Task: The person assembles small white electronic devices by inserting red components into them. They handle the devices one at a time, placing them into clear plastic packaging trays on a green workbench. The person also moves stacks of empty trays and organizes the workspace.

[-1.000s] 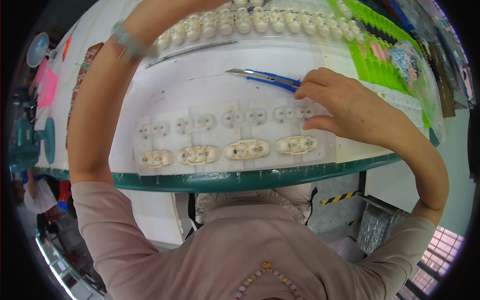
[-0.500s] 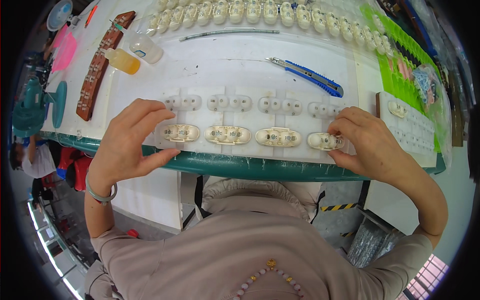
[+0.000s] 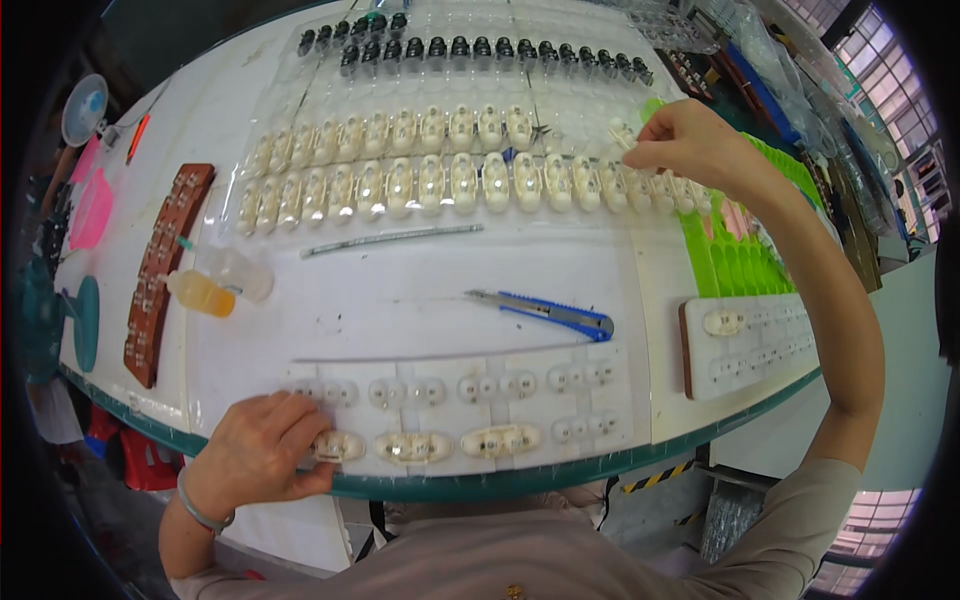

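Note:
My left hand (image 3: pixel 262 448) is at the white fixture board (image 3: pixel 640 400) near the table edge, its thumb and fingers closed around the leftmost cream plastic shell (image 3: pixel 340 447). Two more cream shells, one in the middle (image 3: pixel 412 447) and one to its right (image 3: pixel 502 440), sit in the front row. The rightmost front seat (image 3: pixel 586 428) shows its bare pegs. Stretched far forward, my right hand (image 3: pixel 690 145) pinches a small cream shell (image 3: pixel 622 132) above the right part of a clear blister tray (image 3: pixel 575 120). Rows of similar cream shells (image 3: pixel 430 180) fill much of that tray.
A blue utility knife (image 3: pixel 555 315) and a thin grey rod (image 3: pixel 392 241) lie mid-table. Left are a yellow-liquid bottle (image 3: pixel 203 294), a clear bottle (image 3: pixel 243 273) and a brown pegged strip (image 3: pixel 168 270). Black parts (image 3: pixel 460 50) stand behind; a green tray (image 3: pixel 735 265) and second fixture (image 3: pixel 690 350) are right.
My right hand has lifted the rightmost shell off the board and carried it forward over the tray. My left hand has closed on the leftmost shell. The view has tilted up.

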The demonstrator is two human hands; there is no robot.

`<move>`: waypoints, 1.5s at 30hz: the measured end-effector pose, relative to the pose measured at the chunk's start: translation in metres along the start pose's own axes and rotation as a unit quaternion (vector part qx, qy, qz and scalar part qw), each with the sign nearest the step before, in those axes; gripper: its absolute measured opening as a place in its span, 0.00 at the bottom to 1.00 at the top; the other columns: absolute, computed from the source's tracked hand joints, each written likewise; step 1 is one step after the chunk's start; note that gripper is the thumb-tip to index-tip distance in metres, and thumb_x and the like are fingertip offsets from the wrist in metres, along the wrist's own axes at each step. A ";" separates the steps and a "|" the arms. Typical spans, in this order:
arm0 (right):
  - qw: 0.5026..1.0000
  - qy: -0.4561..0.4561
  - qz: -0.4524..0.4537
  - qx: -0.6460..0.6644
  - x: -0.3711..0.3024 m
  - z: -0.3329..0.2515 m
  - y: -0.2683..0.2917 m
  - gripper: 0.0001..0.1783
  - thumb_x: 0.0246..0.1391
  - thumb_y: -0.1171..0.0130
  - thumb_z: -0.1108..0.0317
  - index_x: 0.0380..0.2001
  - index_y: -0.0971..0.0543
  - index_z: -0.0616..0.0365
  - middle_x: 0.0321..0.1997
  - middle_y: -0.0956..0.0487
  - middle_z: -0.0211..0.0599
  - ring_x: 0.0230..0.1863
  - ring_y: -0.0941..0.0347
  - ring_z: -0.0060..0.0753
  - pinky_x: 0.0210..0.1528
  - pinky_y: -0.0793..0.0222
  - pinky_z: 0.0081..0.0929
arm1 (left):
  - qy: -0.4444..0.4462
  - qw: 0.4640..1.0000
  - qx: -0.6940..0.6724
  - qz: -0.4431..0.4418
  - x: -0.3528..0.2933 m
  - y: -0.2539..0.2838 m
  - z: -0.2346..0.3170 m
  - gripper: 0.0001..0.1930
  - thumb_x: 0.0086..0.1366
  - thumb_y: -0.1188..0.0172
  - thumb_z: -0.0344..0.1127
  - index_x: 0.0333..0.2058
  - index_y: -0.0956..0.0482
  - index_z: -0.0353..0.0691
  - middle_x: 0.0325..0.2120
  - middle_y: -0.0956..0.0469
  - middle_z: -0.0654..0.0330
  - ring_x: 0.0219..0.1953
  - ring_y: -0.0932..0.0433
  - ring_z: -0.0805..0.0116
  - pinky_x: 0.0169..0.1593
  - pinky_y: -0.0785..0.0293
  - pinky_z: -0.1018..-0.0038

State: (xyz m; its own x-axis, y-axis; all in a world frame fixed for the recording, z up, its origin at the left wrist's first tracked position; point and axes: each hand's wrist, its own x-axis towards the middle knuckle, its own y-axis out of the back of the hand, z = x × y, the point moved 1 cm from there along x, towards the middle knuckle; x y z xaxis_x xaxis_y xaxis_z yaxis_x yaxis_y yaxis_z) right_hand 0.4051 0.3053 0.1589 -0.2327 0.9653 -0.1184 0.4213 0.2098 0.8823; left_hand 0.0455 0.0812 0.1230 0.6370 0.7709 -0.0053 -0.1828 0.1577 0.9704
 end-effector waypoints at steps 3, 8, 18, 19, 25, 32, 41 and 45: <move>0.998 -0.026 -0.051 -0.016 0.035 -0.009 -0.008 0.18 0.36 0.37 0.58 0.23 0.23 0.66 0.22 0.24 0.38 0.24 0.28 0.24 0.25 0.33 0.22 | 0.029 0.999 -0.031 -0.008 -0.002 0.001 -0.001 0.14 0.37 0.35 0.35 0.25 0.26 0.37 0.25 0.28 0.58 0.22 0.27 0.63 0.26 0.28 0.73; 0.995 -0.046 -0.066 -0.060 0.083 -0.012 -0.019 0.18 0.35 0.36 0.58 0.22 0.23 0.65 0.22 0.24 0.38 0.23 0.28 0.25 0.24 0.33 0.21 | 0.095 0.985 -0.139 -0.019 0.003 0.005 -0.015 0.13 0.35 0.33 0.36 0.22 0.25 0.40 0.21 0.25 0.61 0.20 0.24 0.65 0.24 0.26 0.76; 0.993 -0.057 -0.094 -0.049 0.086 -0.009 -0.008 0.19 0.34 0.35 0.57 0.23 0.22 0.64 0.22 0.23 0.38 0.24 0.27 0.24 0.25 0.31 0.20 | 0.333 0.921 -0.194 0.046 0.016 0.070 -0.022 0.19 0.33 0.30 0.36 0.25 0.25 0.35 0.21 0.27 0.57 0.20 0.26 0.72 0.27 0.29 0.81; 0.993 -0.063 -0.091 -0.051 0.083 -0.012 -0.005 0.19 0.33 0.35 0.57 0.23 0.22 0.64 0.22 0.23 0.38 0.23 0.27 0.24 0.25 0.31 0.20 | 0.366 0.899 -0.236 0.049 0.030 0.080 -0.023 0.19 0.36 0.30 0.37 0.24 0.27 0.33 0.21 0.28 0.58 0.20 0.26 0.73 0.26 0.30 0.81; 0.991 -0.050 -0.108 -0.055 0.089 -0.011 -0.012 0.19 0.33 0.36 0.56 0.15 0.23 0.64 0.16 0.25 0.37 0.18 0.28 0.25 0.22 0.30 0.20 | 0.330 0.939 -0.071 -0.062 0.194 0.117 -0.031 0.10 0.44 0.35 0.31 0.21 0.24 0.29 0.14 0.26 0.60 0.18 0.27 0.77 0.22 0.32 0.82; 0.983 0.005 -0.016 -0.185 0.091 -0.012 -0.029 0.19 0.36 0.38 0.53 0.14 0.23 0.62 0.19 0.23 0.42 0.24 0.24 0.34 0.34 0.28 0.28 | 0.203 0.973 -0.108 -0.023 0.306 0.059 -0.054 0.14 0.43 0.40 0.38 0.15 0.25 0.29 0.15 0.24 0.53 0.19 0.22 0.68 0.25 0.27 0.76; 0.983 -0.087 -0.041 -0.158 -0.061 0.024 0.040 0.17 0.44 0.38 0.60 0.26 0.26 0.66 0.22 0.24 0.42 0.25 0.27 0.36 0.30 0.32 0.29 | 0.124 0.991 -0.049 0.010 0.350 0.013 -0.042 0.15 0.43 0.42 0.37 0.11 0.27 0.28 0.10 0.26 0.53 0.14 0.24 0.67 0.23 0.26 0.74; 0.970 -0.031 -0.100 -0.218 -0.120 0.061 0.054 0.18 0.40 0.35 0.66 0.33 0.27 0.65 0.31 0.25 0.42 0.36 0.27 0.37 0.39 0.32 0.29 | 0.119 0.993 -0.006 0.000 0.362 -0.002 -0.048 0.16 0.45 0.39 0.38 0.23 0.27 0.26 0.12 0.26 0.53 0.13 0.26 0.68 0.19 0.29 0.74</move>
State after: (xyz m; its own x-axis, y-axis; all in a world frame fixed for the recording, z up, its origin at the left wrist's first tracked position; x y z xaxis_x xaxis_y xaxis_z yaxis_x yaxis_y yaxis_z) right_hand 0.5095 0.2100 0.1926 -0.2131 0.9223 -0.3223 -0.0403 0.3213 0.9461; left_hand 0.2400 0.3897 0.1078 0.4430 0.8942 -0.0643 -0.1917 0.1646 0.9675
